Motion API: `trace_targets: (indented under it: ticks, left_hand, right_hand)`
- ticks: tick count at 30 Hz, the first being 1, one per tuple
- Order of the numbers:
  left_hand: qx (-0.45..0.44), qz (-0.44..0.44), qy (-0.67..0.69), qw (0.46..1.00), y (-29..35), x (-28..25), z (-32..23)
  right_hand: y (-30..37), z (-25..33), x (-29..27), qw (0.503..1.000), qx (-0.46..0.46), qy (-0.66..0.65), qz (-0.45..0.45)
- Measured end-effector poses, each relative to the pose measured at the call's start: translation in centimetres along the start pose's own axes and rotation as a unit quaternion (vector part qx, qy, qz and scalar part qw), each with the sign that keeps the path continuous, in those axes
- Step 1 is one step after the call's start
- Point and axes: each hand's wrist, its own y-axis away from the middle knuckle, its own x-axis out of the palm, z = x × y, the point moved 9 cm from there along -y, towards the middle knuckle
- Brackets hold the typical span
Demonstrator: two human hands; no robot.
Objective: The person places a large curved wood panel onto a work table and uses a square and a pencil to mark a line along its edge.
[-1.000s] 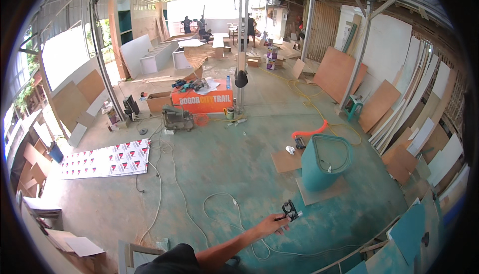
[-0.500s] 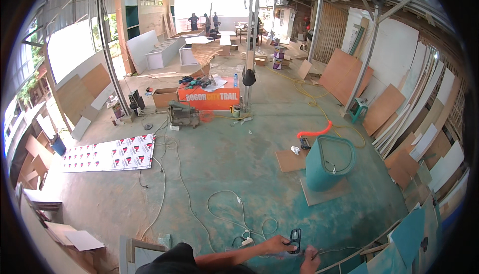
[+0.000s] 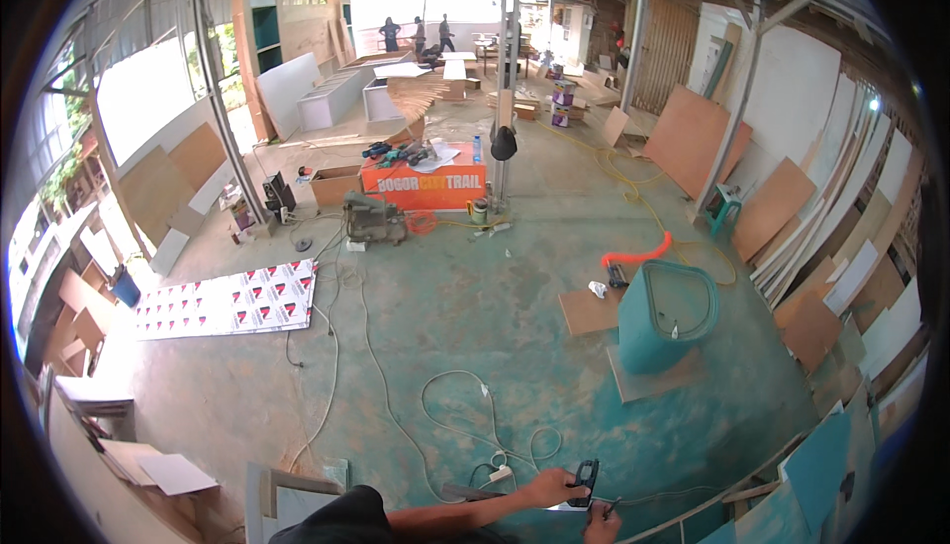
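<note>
1. Two hands are working low over the green concrete floor [image 3: 475, 326]: our left hand [image 3: 547, 490] is clenching its fingers around a small dark handheld tool [image 3: 587, 473].
2. Our right hand [image 3: 601, 524] is sitting just beside it; whether its fingers are grasping anything, we cannot tell.
3. We are judging this a positioning step; steadying the tool should be coming next.

Between the hands sits a black and blue tool [image 3: 586, 473], with a white cable [image 3: 465, 415] looping over the worn green floor [image 3: 465, 296] just beyond them. Farther off stand a teal bin [image 3: 665, 318], a coiled orange hose [image 3: 638, 249], and a white sheet [image 3: 228, 298] patterned with red and black triangles
</note>
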Motion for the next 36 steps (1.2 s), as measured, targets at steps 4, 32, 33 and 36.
trace_targets:
  ticks: [4, 32, 33, 36]
  left_hand:
    - [-0.046, 0.027, -0.056, 0.997, -0.4, 3.0, -0.3]
    - [0.138, 0.199, -0.203, 0.949, -18.6, 40.1, -5.2]
    - [0.171, 0.186, -0.213, 0.944, -20.0, 40.9, -6.0]
    - [0.208, 0.152, -0.216, 0.942, -26.2, 44.1, -6.7]
  right_hand:
    - [2.1, -3.2, -0.9, 0.991, 0.118, -0.065, -0.015]
    - [40.3, -43.0, -31.0, 0.555, 0.502, 0.187, -0.636]
    - [38.5, -42.1, -30.4, 0.560, 0.500, 0.207, -0.627]
    - [31.3, -39.2, -28.6, 0.612, 0.464, 0.236, -0.595]
